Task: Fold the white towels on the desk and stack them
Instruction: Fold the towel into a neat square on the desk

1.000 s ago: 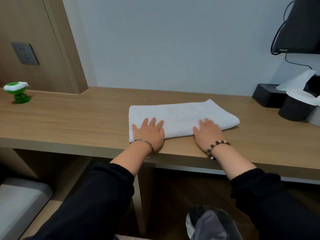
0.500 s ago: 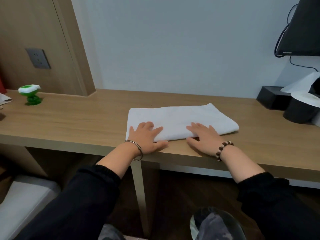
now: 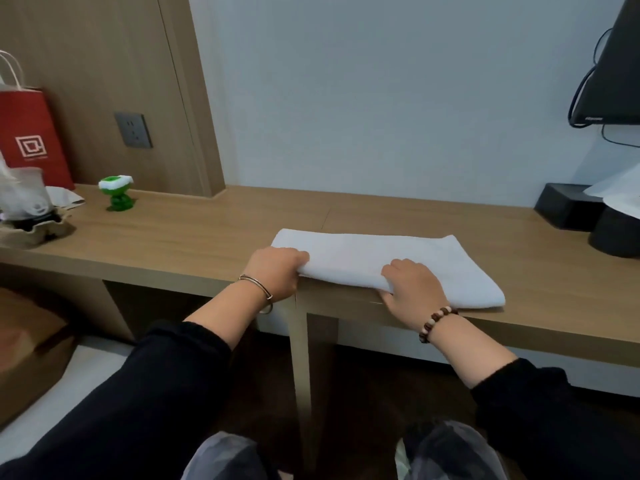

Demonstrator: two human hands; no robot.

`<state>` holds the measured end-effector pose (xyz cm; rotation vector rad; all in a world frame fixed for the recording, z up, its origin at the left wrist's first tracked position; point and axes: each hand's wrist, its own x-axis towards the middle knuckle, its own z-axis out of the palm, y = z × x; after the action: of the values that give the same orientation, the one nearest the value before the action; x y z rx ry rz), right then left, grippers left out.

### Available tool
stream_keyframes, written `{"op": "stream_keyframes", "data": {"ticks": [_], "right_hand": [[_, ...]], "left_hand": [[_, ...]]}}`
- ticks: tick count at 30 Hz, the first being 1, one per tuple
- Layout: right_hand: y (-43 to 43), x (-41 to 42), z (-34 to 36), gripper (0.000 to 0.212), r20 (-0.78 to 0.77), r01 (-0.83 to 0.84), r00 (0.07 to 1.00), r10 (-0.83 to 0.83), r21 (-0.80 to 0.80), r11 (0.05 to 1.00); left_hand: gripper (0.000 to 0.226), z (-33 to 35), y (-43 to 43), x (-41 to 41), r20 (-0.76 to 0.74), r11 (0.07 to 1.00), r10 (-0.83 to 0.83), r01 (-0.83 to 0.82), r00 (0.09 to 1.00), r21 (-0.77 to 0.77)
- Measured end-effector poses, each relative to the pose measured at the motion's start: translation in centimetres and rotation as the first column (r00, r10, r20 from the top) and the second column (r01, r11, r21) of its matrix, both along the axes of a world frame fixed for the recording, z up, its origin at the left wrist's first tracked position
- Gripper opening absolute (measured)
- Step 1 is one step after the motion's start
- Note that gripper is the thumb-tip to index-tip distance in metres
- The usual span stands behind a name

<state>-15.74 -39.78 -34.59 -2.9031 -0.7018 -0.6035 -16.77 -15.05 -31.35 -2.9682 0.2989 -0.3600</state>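
Folded white cloth towel [image 3: 398, 261]: left hand [image 3: 273, 271], right hand [image 3: 412, 289] each clutch near edge. Red paper bag [image 3: 31, 133] far left of towel: white square logo.

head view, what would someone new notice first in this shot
The folded white towel at the front edge of the wooden desk draws the eye first. The left hand grips its near left corner and the right hand grips its near edge. Next come the red paper bag at the far left and the small green toy to its right.
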Motion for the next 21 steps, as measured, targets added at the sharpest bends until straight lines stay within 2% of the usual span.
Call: {"op": "stream_keyframes", "data": {"ticks": [3,5,8,10,11,12,13,14,16,18,21], "right_hand": [[-1.3,1.5,1.1,0.02,0.051,0.175,0.984,-0.171,-0.098,0.98],[-2.9,2.5,2.1,0.024,0.085,0.291,0.954,-0.286,-0.055,0.955],[-4.8,3.8,3.3,0.018,0.112,0.414,0.898,-0.426,0.117,0.903],[-5.1,4.4,3.8,0.014,0.029,0.366,0.909,-0.415,0.417,0.832],[-5.0,4.5,4.1,0.013,-0.054,0.318,0.93,-0.364,0.614,0.722],[-4.7,4.7,4.4,0.009,-0.133,0.287,0.944,-0.302,0.782,0.553],[-4.5,4.8,4.9,0.004,-0.177,0.267,0.951,-0.254,0.885,0.383],[-4.1,4.9,5.4,0.008,-0.196,0.254,0.953,-0.23,0.932,0.257],[-3.2,5.3,6.7,0.015,-0.181,0.207,0.964,-0.197,0.971,0.119],[-2.3,5.8,8.4,0.017,-0.105,0.132,0.967,-0.232,0.986,0.104],[-1.7,7.0,10.9,0.026,-0.004,0.087,0.937,-0.348,0.971,0.222]], "left_hand": [[0.014,1.2,2.3,0.8,0.102,0.988,0.123,-0.112,0.987,-0.105],[0.005,1.8,4.0,1.3,0.151,0.935,0.221,-0.165,0.963,-0.314],[0.016,2.3,5.9,1.9,0.121,0.721,0.4,-0.231,0.908,-0.653],[0.018,2.6,6.6,2.1,0.063,0.537,0.465,-0.225,0.883,-0.813],[0.014,2.6,6.7,2.2,0.049,0.429,0.475,-0.182,0.879,-0.885],[0.01,2.7,6.8,2.2,0.048,0.325,0.477,-0.125,0.878,-0.937],[0.01,2.8,6.9,2.2,0.062,0.257,0.481,-0.073,0.875,-0.964],[0.013,2.9,6.9,2.3,0.084,0.243,0.49,-0.043,0.867,-0.969],[0.02,3.4,7.0,2.7,0.123,0.284,0.519,-0.035,0.846,-0.958],[0.027,4.4,6.9,3.2,0.148,0.281,0.55,-0.015,0.822,-0.96],[0.028,6.0,6.8,4.3,0.172,0.235,0.571,0.04,0.803,-0.971]]}}
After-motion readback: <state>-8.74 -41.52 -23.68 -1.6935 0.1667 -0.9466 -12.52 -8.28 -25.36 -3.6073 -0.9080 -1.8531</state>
